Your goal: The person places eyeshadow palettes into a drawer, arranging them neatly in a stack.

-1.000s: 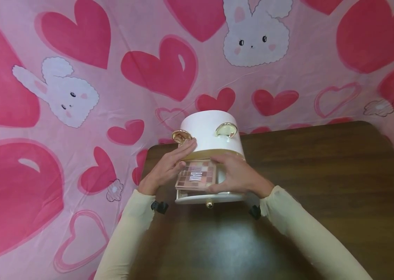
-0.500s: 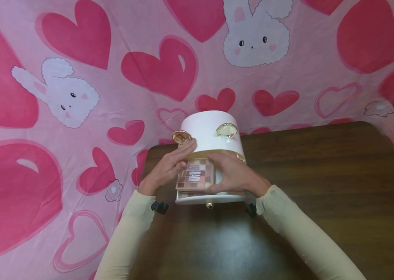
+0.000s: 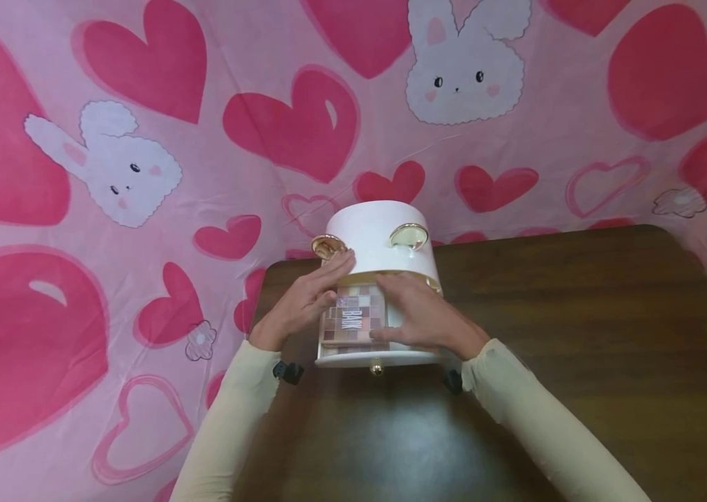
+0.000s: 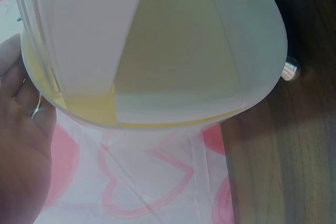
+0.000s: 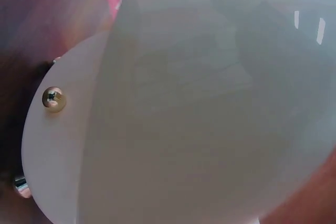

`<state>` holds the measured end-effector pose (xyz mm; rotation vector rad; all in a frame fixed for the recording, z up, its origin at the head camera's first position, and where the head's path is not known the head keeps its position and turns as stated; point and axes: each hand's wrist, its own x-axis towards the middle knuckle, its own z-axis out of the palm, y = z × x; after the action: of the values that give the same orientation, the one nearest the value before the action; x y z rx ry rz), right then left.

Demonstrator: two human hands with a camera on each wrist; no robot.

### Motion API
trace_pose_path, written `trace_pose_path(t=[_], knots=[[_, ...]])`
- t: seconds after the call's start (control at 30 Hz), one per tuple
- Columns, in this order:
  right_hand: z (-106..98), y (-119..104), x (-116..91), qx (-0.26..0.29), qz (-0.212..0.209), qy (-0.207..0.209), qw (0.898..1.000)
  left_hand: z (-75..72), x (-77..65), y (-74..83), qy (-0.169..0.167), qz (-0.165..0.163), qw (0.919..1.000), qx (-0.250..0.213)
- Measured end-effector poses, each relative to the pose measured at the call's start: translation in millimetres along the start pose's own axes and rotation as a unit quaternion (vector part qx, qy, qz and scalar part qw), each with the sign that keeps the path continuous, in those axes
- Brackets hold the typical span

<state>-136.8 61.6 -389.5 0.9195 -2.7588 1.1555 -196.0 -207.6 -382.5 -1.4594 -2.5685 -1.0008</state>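
Note:
A white rounded makeup organizer (image 3: 378,247) with gold-rimmed openings stands at the back of the table. Its lower drawer (image 3: 344,361) is pulled out, with a gold knob at the front. A checkered eyeshadow palette (image 3: 353,317) lies in the drawer's left part, over another checkered surface. My right hand (image 3: 429,315) holds the palette by its right side, thumb near the front corner and fingers towards the back. The straight fingers of my left hand (image 3: 297,300) rest against the organizer's left side. In the left wrist view, that hand (image 4: 23,129) is beside the white curved body.
A dark wooden table (image 3: 554,335) extends right and forward of the organizer. Pink heart-and-bunny cloth (image 3: 253,42) hangs close behind and to the left. Gold ball-shaped pieces (image 5: 54,99) show on the white surface in the right wrist view.
The palette has shifted slightly and settled lower and straighter in the drawer, moved by my right hand. My left hand stays against the organizer. The head view has tilted a little.

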Motion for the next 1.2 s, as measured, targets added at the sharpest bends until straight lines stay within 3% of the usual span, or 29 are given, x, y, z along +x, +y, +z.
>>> trace_pose_path(t=[0.37, 0.7, 0.83, 1.07, 1.2], knots=[[-10.8, -3.7, -23.8, 0.052, -0.049, 0.078, 0.994, 0.8, -1.0, -1.1, -0.002, -0.011, 0.9999, 0.000], [-12.1, -20.4, -47.3, 0.030, -0.117, 0.118, 0.986, 2.8, -1.0, -1.1, 0.000, -0.010, 0.9999, -0.001], [-8.4, -26.7, -56.8, 0.006, -0.156, 0.140, 0.978, 3.0, -0.6, -1.5, 0.001, -0.006, 1.0000, -0.002], [2.4, -36.9, -69.4, -0.062, -0.182, 0.145, 0.971, 1.7, -0.2, -1.5, 0.007, 0.005, 1.0000, 0.001], [12.1, -42.0, -72.9, -0.119, -0.227, 0.184, 0.949, 1.7, -0.3, -2.3, 0.006, 0.009, 0.9999, -0.001]])
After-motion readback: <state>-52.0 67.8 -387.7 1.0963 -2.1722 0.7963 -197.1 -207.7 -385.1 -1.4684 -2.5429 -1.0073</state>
